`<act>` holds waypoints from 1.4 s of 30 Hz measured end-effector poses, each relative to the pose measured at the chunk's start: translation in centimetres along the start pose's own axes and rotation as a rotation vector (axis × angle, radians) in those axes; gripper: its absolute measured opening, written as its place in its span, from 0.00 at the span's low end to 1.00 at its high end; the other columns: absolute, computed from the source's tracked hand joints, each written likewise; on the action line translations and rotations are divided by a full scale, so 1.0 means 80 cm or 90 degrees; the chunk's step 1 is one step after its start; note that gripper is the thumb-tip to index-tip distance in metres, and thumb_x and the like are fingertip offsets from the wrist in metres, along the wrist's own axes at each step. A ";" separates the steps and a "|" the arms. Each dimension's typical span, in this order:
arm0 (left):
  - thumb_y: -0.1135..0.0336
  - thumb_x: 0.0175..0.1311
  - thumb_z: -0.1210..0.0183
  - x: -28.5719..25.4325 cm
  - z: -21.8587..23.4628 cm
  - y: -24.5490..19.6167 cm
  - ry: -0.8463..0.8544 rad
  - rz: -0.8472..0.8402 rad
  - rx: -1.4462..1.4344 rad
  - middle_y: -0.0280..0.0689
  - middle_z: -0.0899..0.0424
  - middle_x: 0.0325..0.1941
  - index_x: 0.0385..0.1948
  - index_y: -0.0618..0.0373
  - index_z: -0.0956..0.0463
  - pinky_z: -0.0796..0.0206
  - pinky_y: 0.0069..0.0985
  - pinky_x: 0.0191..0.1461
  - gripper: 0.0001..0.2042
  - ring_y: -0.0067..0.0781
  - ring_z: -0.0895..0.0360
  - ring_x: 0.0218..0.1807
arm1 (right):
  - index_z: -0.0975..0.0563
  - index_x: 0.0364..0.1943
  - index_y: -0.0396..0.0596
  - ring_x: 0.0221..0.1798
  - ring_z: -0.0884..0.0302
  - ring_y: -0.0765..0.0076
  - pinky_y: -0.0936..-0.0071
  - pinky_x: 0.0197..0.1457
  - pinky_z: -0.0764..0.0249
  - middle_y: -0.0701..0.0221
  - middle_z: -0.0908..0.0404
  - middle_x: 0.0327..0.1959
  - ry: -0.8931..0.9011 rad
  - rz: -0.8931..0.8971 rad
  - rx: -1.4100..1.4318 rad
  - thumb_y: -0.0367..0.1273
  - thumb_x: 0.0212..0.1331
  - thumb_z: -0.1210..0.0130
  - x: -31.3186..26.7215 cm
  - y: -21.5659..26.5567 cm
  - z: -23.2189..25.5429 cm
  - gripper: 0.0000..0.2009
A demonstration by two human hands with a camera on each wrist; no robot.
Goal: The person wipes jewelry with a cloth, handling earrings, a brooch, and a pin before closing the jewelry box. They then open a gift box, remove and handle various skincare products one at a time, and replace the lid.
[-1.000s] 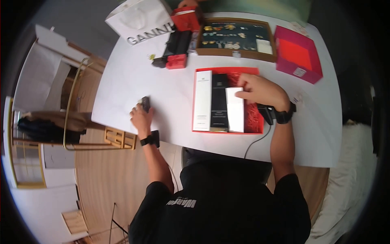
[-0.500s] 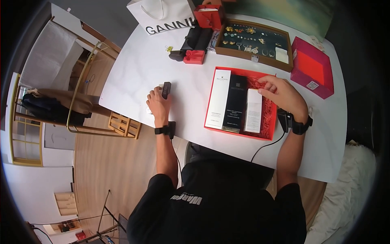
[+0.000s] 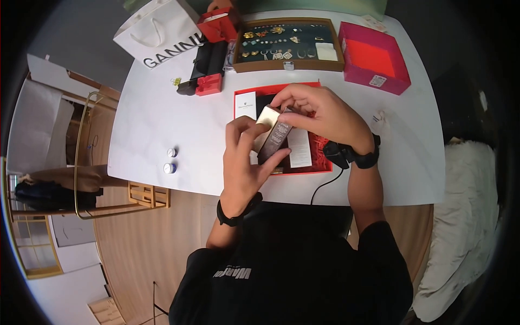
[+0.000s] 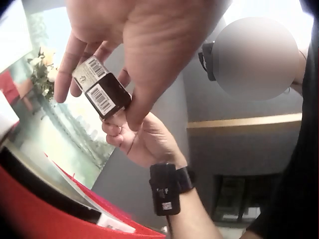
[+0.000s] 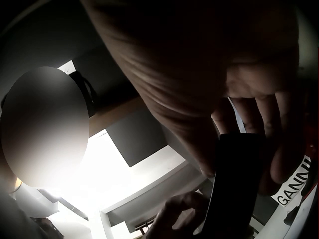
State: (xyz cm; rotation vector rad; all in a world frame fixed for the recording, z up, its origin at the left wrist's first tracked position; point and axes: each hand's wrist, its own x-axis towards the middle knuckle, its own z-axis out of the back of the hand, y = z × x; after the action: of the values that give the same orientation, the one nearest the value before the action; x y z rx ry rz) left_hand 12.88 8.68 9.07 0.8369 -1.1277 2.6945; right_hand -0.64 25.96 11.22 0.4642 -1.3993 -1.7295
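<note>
Two slim boxes, one pale gold (image 3: 265,120) and one dark brown (image 3: 275,142), are held side by side and tilted above the red gift box (image 3: 236,103). My left hand (image 3: 242,162) grips them between fingers and thumb from the lower left. At their upper end, my right hand (image 3: 325,114) pinches the dark box. Barcodes show on the pale box end (image 4: 91,72) and the dark box end (image 4: 107,95) in the left wrist view. Inside the gift box lie a tall white box (image 3: 245,105) and a smaller white box (image 3: 299,148) on red shredded paper.
Two small white jars (image 3: 170,168) stand at the table's left. Behind are a jewellery case (image 3: 288,65), a magenta box lid (image 3: 398,81), a small red box (image 3: 209,84) and a white GANNI bag (image 3: 157,32). A cable runs from the right wrist camera over the front edge.
My left hand has moved right from the table's left side to above the gift box, bringing small boxes. My right hand has moved left to meet it; two jars are now uncovered.
</note>
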 end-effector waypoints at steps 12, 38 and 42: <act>0.76 0.60 0.35 -0.030 -0.008 0.054 -0.009 0.052 0.048 0.43 0.22 0.47 0.45 0.60 0.25 0.34 0.36 0.55 0.13 0.45 0.25 0.50 | 0.22 0.44 0.40 0.37 0.21 0.79 0.78 0.42 0.25 0.70 0.17 0.33 -0.012 -0.175 -0.183 0.28 0.63 0.38 -0.029 -0.038 0.071 0.09; 0.62 0.62 0.36 0.106 -0.057 0.063 0.519 -0.221 0.118 0.54 0.17 0.49 0.59 0.59 0.31 0.39 0.44 0.66 0.25 0.54 0.23 0.57 | 0.20 0.44 0.41 0.49 0.23 0.51 0.57 0.56 0.27 0.59 0.19 0.43 0.035 -0.125 -0.540 0.28 0.48 0.31 -0.070 -0.064 -0.034 0.17; 0.62 0.61 0.35 0.098 -0.049 0.069 0.546 -0.205 0.105 0.51 0.17 0.46 0.59 0.58 0.29 0.38 0.43 0.66 0.25 0.53 0.23 0.57 | 0.20 0.44 0.40 0.52 0.25 0.52 0.59 0.57 0.29 0.61 0.19 0.44 0.041 -0.088 -0.543 0.28 0.48 0.31 -0.071 -0.072 -0.038 0.18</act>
State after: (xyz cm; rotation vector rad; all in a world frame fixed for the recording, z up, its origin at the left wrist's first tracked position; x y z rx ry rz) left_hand 2.91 6.53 7.47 -0.1553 -0.5179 2.4414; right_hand 2.67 28.67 3.75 0.1330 -0.4894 -2.1947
